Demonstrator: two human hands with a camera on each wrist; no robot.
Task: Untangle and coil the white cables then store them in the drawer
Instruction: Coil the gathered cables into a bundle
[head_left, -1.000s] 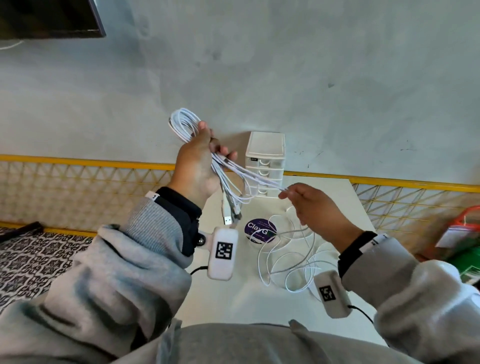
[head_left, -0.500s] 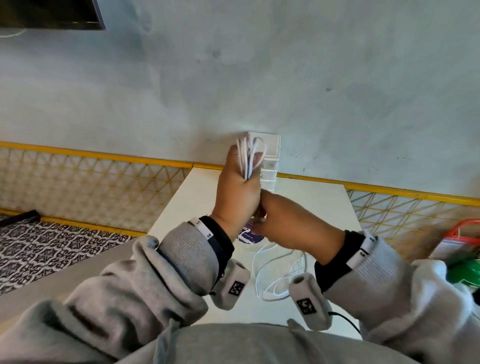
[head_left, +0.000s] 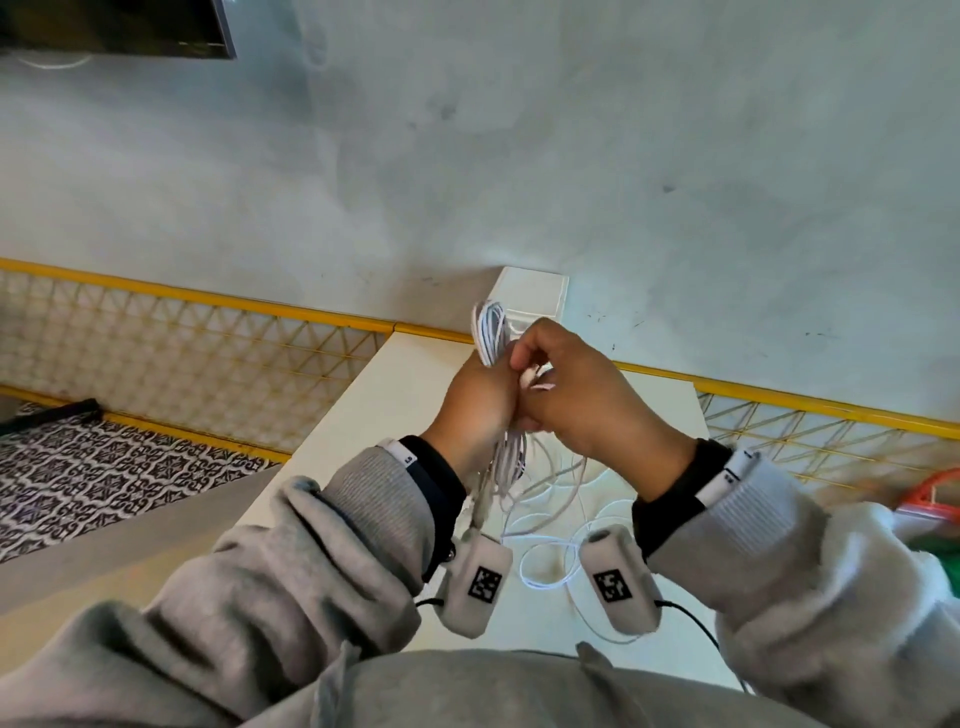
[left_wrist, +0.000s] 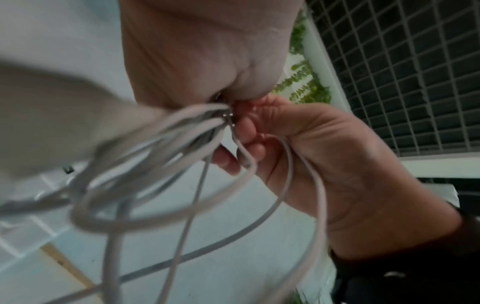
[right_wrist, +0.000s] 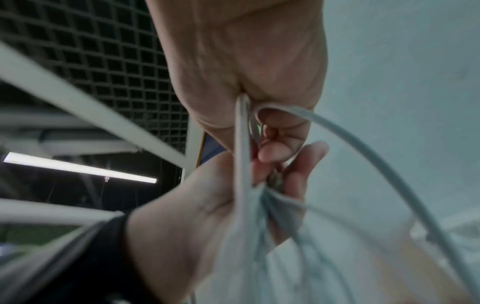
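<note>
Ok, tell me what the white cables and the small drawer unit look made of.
Thin white cables: flexible plastic or rubber sheathing, smooth and matte; they bend into soft loops below the left hand. Small white drawer unit: likely moulded plastic, pale and smooth with rounded edges, though mostly hidden.

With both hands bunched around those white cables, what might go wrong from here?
The left hand grips a coiled bundle while the right hand pinches one strand. Loose loops trailing on the table might snag or re-knot. The coil could spring apart if the grip slackens.
</note>
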